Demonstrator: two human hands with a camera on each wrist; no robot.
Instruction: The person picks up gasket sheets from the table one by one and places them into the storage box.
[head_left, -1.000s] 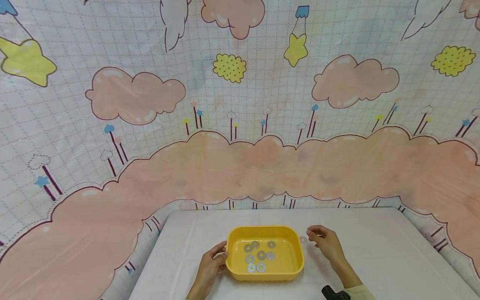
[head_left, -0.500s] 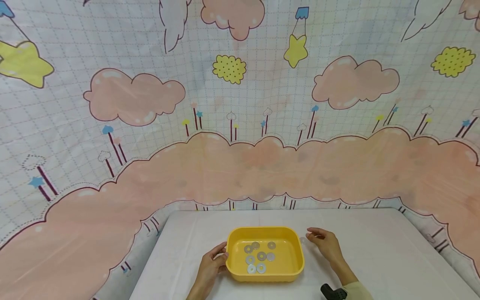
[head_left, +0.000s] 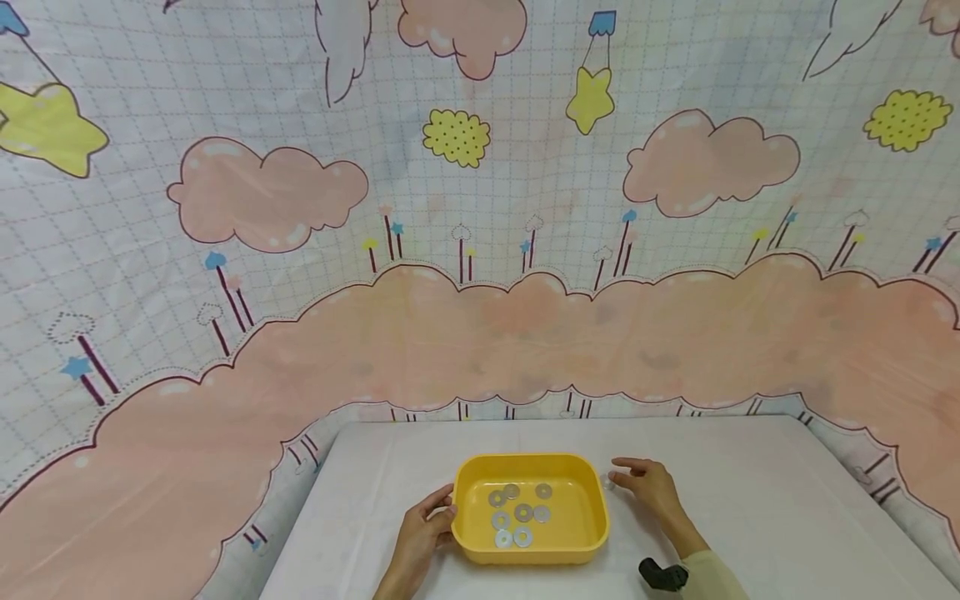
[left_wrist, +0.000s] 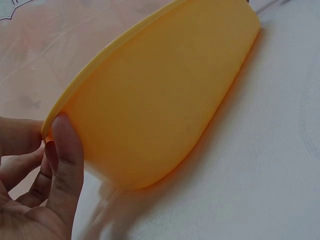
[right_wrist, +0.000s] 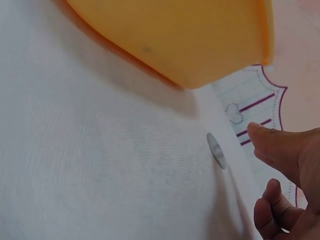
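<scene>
A yellow plastic tray (head_left: 531,551) stands on the white-covered table, with several flat metal washers (head_left: 522,512) scattered over its floor. At its left end my left hand (head_left: 422,529) pinches the rim; in the left wrist view the thumb (left_wrist: 67,155) presses the outer wall while the other fingers lie at the rim. One more washer (right_wrist: 216,150) lies flat on the cloth, just outside the tray's right end. My right hand (head_left: 654,490) hovers beside that washer, thumb and forefinger apart, and nothing shows between them. From the head view the fingers partly cover this washer.
A white cloth (head_left: 360,475) covers the table. Behind it hangs a printed curtain (head_left: 495,342) with clouds and stars. A black wrist device (head_left: 663,575) sits at the right sleeve (head_left: 712,577).
My right hand has shifted slightly left and down, closer to the loose washer by the tray. The left hand, the tray and the washers inside stay as they were.
</scene>
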